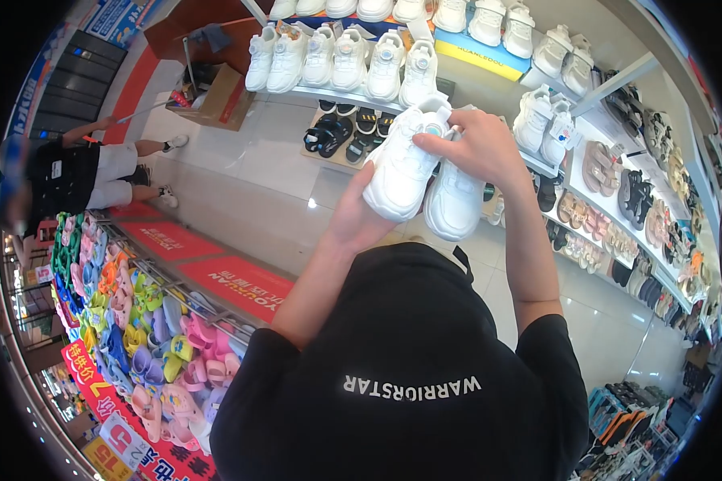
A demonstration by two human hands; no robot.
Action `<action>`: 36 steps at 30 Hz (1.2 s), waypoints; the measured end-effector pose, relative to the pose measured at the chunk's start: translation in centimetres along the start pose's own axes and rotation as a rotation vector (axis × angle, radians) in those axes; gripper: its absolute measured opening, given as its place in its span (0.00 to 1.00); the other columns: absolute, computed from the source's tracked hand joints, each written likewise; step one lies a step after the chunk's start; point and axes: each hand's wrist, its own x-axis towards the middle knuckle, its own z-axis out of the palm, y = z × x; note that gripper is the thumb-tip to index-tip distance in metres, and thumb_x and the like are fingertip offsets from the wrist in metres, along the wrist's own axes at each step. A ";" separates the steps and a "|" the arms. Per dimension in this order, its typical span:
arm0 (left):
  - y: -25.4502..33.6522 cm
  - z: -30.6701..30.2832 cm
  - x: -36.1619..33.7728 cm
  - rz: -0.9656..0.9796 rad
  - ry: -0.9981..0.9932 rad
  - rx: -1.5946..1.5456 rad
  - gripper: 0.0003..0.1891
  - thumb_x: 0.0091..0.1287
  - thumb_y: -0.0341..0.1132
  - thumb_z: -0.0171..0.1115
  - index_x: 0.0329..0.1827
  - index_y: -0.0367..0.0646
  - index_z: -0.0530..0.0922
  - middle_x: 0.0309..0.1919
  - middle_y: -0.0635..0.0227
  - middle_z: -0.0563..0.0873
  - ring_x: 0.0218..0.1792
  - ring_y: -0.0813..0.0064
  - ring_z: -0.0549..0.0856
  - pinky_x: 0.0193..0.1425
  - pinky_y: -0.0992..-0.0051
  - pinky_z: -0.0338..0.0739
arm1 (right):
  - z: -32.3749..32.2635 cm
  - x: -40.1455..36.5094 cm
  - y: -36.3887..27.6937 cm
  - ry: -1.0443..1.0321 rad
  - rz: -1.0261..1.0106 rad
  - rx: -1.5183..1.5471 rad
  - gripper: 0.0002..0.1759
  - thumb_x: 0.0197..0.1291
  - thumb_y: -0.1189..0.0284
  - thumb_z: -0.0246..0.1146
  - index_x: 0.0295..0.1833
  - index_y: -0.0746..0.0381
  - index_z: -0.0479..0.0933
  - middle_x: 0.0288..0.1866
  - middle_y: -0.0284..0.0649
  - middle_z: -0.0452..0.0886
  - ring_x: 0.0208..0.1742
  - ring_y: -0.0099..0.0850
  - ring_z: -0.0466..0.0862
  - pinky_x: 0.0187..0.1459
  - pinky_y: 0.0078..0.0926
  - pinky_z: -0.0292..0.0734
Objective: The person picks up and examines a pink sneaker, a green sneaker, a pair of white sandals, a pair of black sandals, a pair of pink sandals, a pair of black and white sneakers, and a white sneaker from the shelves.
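Observation:
A pair of white sneakers is held up in front of my chest. My left hand [356,210] is wrapped round the outer side of the left sneaker [397,172], its fingers mostly hidden behind the shoe. From the right, my right hand [485,144] grips at the collars, with its thumb lying near the round dial on the left shoe's tongue. The right sneaker [455,204] hangs beneath that hand, toe down and against its mate. How the right fingers hold behind the shoes is hidden.
Ahead is a shelf [321,92] lined with white sneakers, and black sandals [329,135] sit below. Shoe racks [610,200] run along the right. Colourful clogs [148,329] fill a stand at left. Another person [64,176] holds a stick near a cardboard box [221,100].

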 end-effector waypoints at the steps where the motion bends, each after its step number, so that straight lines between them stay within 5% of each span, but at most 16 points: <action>1: 0.1 0.2 -0.1 -0.004 -0.014 -0.022 0.35 0.79 0.56 0.38 0.82 0.47 0.50 0.76 0.61 0.65 0.73 0.59 0.70 0.72 0.55 0.68 | 0.0 0.0 0.0 -0.007 0.003 -0.005 0.39 0.49 0.39 0.69 0.39 0.71 0.85 0.29 0.50 0.85 0.31 0.43 0.88 0.36 0.38 0.82; 10: -0.7 1.0 -0.1 -0.022 0.036 0.018 0.36 0.78 0.61 0.35 0.82 0.50 0.51 0.77 0.60 0.64 0.75 0.52 0.66 0.73 0.52 0.67 | 0.0 0.1 1.1 -0.076 0.035 0.026 0.41 0.48 0.36 0.66 0.37 0.70 0.86 0.31 0.52 0.86 0.34 0.45 0.88 0.38 0.41 0.81; 13: -1.1 0.7 0.1 -0.044 -0.012 -0.039 0.35 0.79 0.59 0.36 0.82 0.48 0.52 0.76 0.63 0.65 0.74 0.61 0.69 0.75 0.55 0.64 | -0.1 0.0 2.0 -0.121 0.084 0.046 0.41 0.48 0.36 0.66 0.39 0.70 0.86 0.32 0.51 0.86 0.35 0.44 0.88 0.39 0.40 0.81; 20: -2.8 0.3 1.7 -0.036 0.148 0.112 0.33 0.81 0.57 0.31 0.81 0.46 0.54 0.75 0.59 0.67 0.74 0.58 0.70 0.74 0.57 0.69 | 0.0 -1.7 4.7 -0.034 0.038 0.136 0.35 0.52 0.42 0.69 0.46 0.67 0.85 0.36 0.50 0.86 0.37 0.43 0.87 0.40 0.38 0.80; 23: -3.4 -0.7 3.0 -0.043 0.106 0.150 0.31 0.82 0.52 0.35 0.81 0.42 0.52 0.77 0.60 0.64 0.76 0.63 0.66 0.79 0.58 0.60 | 0.4 -2.2 6.5 0.041 0.020 0.138 0.36 0.52 0.42 0.69 0.50 0.65 0.85 0.39 0.50 0.86 0.40 0.44 0.87 0.43 0.39 0.80; 31: -5.3 -4.3 8.3 -0.210 0.054 0.153 0.28 0.81 0.45 0.45 0.78 0.39 0.57 0.73 0.58 0.70 0.72 0.57 0.71 0.74 0.48 0.69 | 0.8 0.1 10.4 0.084 0.044 -0.151 0.41 0.48 0.40 0.70 0.52 0.68 0.84 0.42 0.52 0.87 0.44 0.46 0.87 0.46 0.40 0.80; 36: -6.0 -7.3 14.4 -0.240 -0.002 0.118 0.26 0.80 0.41 0.48 0.76 0.38 0.59 0.69 0.55 0.72 0.67 0.58 0.76 0.72 0.51 0.72 | 0.0 5.2 13.6 0.016 0.049 -0.228 0.42 0.46 0.40 0.70 0.54 0.66 0.83 0.43 0.52 0.87 0.47 0.46 0.87 0.49 0.42 0.79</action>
